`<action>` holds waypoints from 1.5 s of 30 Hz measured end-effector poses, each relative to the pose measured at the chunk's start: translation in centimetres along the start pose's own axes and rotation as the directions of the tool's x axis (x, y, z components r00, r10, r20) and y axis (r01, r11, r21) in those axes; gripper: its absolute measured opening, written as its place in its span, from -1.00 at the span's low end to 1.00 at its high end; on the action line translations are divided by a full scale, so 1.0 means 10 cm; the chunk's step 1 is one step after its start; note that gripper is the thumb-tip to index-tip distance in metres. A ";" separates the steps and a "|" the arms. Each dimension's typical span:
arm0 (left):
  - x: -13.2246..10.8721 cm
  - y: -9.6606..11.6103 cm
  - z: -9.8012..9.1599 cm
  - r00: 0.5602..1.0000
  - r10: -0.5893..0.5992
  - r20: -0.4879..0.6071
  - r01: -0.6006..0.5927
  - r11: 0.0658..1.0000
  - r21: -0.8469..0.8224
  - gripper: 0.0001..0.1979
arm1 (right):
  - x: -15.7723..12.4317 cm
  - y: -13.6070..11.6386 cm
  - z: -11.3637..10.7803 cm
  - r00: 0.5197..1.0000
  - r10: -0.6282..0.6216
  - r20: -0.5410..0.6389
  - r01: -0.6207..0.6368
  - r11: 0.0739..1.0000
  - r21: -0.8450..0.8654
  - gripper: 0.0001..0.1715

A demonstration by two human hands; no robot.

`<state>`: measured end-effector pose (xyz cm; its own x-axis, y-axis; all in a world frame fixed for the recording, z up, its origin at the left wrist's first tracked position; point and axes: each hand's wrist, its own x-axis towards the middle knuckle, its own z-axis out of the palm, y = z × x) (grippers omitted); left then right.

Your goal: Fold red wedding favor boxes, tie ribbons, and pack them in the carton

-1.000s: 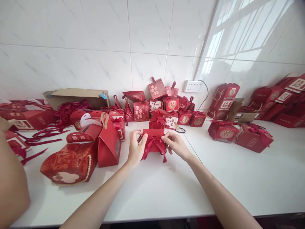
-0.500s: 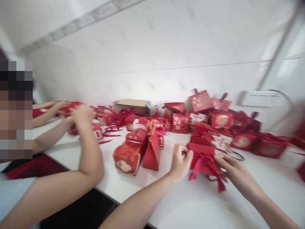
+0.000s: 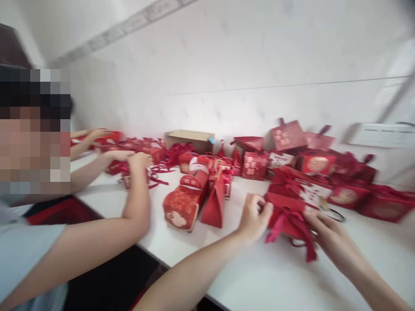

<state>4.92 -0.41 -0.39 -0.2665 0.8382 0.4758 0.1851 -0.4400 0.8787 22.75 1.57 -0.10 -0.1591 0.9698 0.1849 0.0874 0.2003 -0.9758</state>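
Note:
A red gift box (image 3: 285,202) with a crimson ribbon bow on its front is between my two hands, over the white table. My left hand (image 3: 255,219) pinches the box's left edge, thumb and forefinger pressed together. At the right side, my right hand (image 3: 329,231) grips the box near the ribbon; some of its fingertips are hidden behind it. The ribbon's loose tails hang toward me. Left of my left hand stand a narrow red triangular box (image 3: 214,203) and a patterned red carton (image 3: 180,211).
Piled red boxes (image 3: 317,164) line the wall behind my hands. A cardboard box (image 3: 191,137) and loose ribbons (image 3: 180,155) lie farther left. On my left, a co-worker's forearm (image 3: 138,207) reaches over the table (image 3: 272,276). A power strip (image 3: 376,134) is on the wall.
The view has swung left, so the table's contents sit farther right. My hands keep their hold on the box. The co-worker's raised hand has come down toward the boxes.

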 end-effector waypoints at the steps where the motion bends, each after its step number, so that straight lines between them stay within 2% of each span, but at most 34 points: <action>1: 0.01 0.00 0.00 1.000 0.005 0.013 -0.005 1.000 0.016 -0.87 | -0.01 -0.06 0.04 0.999 0.049 0.009 -0.049 0.998 0.041 -0.43; 3: 0.02 -0.01 -0.01 1.000 0.008 0.016 -0.009 1.000 0.014 -0.86 | -0.01 -0.13 0.10 0.996 0.086 0.005 -0.086 0.990 0.115 -0.38; 7: 0.05 -0.01 -0.02 0.998 -0.021 0.063 0.025 0.998 -0.057 -0.80 | 0.02 -0.10 0.10 0.998 0.065 0.001 -0.064 0.982 0.179 -0.35; 15: 0.08 0.01 -0.04 0.993 -0.080 0.082 0.080 0.997 -0.001 -0.74 | 0.03 -0.08 0.06 0.998 -0.007 0.068 -0.005 0.986 0.166 -0.43; 25: 0.08 -0.05 0.00 0.995 -0.045 0.091 0.045 0.999 0.006 -0.78 | 0.06 -0.09 0.04 1.000 0.005 0.029 -0.011 0.975 0.222 -0.41; 32: 0.10 -0.07 -0.04 0.988 -0.053 0.144 0.057 0.998 -0.027 -0.87 | 0.06 -0.09 0.02 1.000 0.003 0.017 -0.006 0.983 0.182 -0.42; 40: 0.11 -0.02 -0.06 0.985 -0.069 0.159 0.071 0.997 -0.008 -0.75 | 0.06 -0.09 0.02 1.000 -0.008 0.021 0.004 0.985 0.172 -0.45; 45: 0.10 -0.04 -0.04 0.987 -0.054 0.150 0.054 0.999 0.004 -0.77 | 0.08 -0.07 0.01 0.999 0.018 0.040 -0.027 0.969 0.246 -0.43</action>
<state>4.18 0.48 -0.24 -0.1312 0.8994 0.4169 0.1741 -0.3931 0.9029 22.44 2.18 0.68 -0.1966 0.9668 0.1629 -0.1534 0.1338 -0.9791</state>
